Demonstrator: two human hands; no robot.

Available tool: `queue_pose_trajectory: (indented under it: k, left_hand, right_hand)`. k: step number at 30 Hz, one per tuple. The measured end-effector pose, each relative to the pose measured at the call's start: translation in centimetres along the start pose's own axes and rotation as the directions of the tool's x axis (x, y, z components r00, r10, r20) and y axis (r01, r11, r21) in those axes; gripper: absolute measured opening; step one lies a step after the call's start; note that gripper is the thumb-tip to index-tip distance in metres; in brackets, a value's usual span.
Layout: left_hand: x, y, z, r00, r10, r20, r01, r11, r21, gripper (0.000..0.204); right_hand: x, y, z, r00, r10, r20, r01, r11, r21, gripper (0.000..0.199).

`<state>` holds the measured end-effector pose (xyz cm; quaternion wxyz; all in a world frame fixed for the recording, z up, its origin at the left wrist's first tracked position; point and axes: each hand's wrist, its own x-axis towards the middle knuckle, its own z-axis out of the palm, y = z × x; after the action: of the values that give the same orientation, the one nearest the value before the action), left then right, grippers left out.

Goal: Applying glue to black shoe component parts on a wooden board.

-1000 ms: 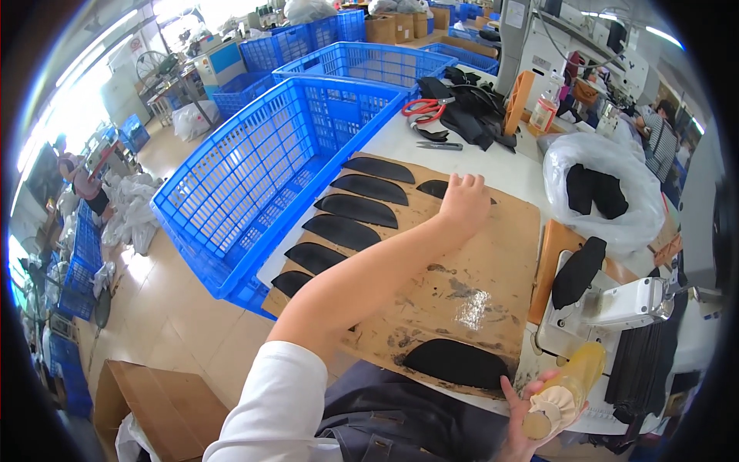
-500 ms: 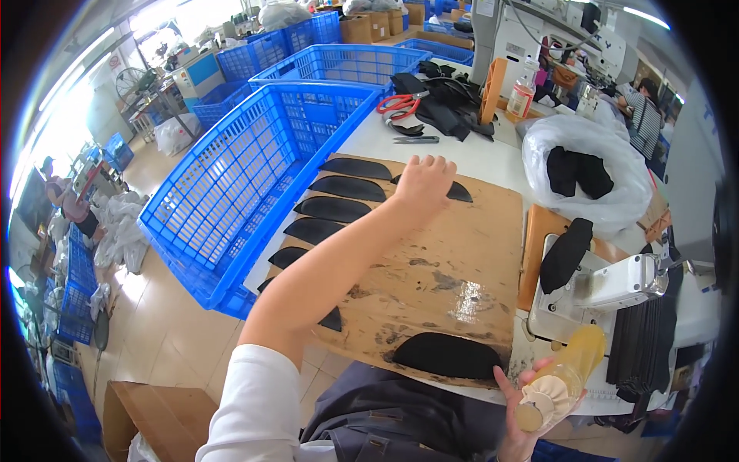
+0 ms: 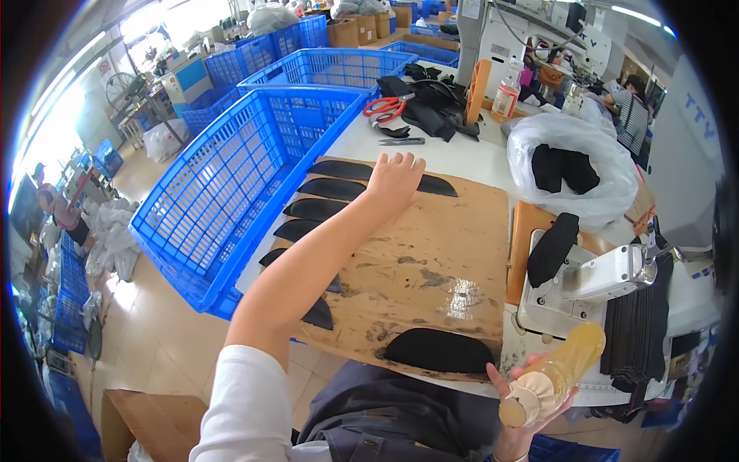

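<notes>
My left hand reaches to the far side of a stained brown board. Its fingers are slightly apart and bent downward over one end of a curved black piece, which lies flat; the fingertips are partly hidden. More curved black pieces lie in a column along the board's left side, some behind my forearm. In my right hand, at the lower right, is a clear bottle of yellowish liquid, tilted, its cloth-wrapped end toward me. Close to that hand, a larger black piece rests on the board's near edge.
A blue crate adjoins the board's left side. Red-handled scissors, a small snipper and black scraps lie beyond. To the right are a plastic bag of black pieces, a white machine and a black stack.
My left hand has shifted a little left along the far black piece, covering its left end and baring more of its right. The bottle stays in my right hand. The whole view has shifted slightly.
</notes>
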<state>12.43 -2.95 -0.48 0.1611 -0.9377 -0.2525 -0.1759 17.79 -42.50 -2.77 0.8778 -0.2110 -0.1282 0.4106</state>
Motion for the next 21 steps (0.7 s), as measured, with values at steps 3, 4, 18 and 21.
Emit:
queue_pose_trajectory:
  k: [3,4,18,21]
  left_hand:
    - [-3.7,1.5,-4.3,0.996,0.076,0.035,-0.073,0.994,-0.082,0.037]
    - [-5.4,2.4,-6.9,0.983,0.162,0.091,-0.139,0.966,-0.217,0.034]
    - [-22.8,7.3,-7.5,0.907,0.159,-0.389,-0.376,0.721,-0.582,0.034]
    - [-23.2,7.3,-6.9,0.893,0.119,-0.434,-0.375,0.729,-0.572,0.033]
  right_hand:
    - [0.0,-0.4,-0.5,0.999,-0.024,-0.024,0.022,0.998,-0.054,0.074]
    - [-0.2,-0.7,-0.7,0.998,-0.049,-0.027,0.046,0.993,-0.106,0.076]
    - [5.8,3.1,8.7,0.872,0.145,0.467,0.407,0.316,-0.857,0.068]
    - [6.2,4.1,11.1,0.811,0.346,0.471,0.457,0.128,-0.880,0.064]
